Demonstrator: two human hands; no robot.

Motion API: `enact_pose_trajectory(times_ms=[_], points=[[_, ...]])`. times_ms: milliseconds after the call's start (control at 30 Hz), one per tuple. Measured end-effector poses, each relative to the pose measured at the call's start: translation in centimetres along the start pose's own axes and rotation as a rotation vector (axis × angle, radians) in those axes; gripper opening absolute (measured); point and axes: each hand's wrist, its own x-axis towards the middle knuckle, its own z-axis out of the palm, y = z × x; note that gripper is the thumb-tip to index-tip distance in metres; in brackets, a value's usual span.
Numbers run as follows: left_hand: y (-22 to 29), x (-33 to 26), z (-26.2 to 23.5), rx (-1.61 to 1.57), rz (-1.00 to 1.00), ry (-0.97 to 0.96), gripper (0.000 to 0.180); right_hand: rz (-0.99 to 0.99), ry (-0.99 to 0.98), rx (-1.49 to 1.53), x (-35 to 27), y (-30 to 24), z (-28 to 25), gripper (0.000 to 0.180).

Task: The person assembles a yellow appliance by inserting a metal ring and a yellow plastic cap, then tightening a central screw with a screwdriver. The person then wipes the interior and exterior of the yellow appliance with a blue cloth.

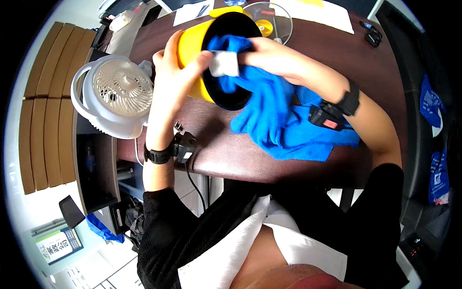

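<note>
The left hand (175, 72) is bracing the yellow container (192, 48) in a clenched grip while the right hand (269, 55), grasping the blue cloth (269, 111), is best wiping slowly around its dark inside.

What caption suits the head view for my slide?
Left hand steadies a yellow container while right hand pushes a blue cloth inside.

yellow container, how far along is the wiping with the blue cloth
Done: nothing finished can be read. In hand: the left hand steadies the yellow container, tipped on its side, while the right hand pushes the blue cloth into its dark inside. Left: most of the cloth trails out onto the brown table; how clean the inside is cannot be told.
</note>
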Motion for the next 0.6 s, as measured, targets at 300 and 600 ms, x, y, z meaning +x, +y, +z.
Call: enact_pose_trajectory(times_ms=[300, 600], points=[[-4.6, 1.9, -0.4, -0.977, -0.329, 0.081, 0.057, -0.301, 0.593, 0.374, -1.3, -0.2, -8.9, 0.04], [-7.6, 1.8, 0.9, -1.908, -0.213, -0.298, 0.066, -0.565, 0.591, -0.038, 0.2, 1.9, -5.5, 0.052]])
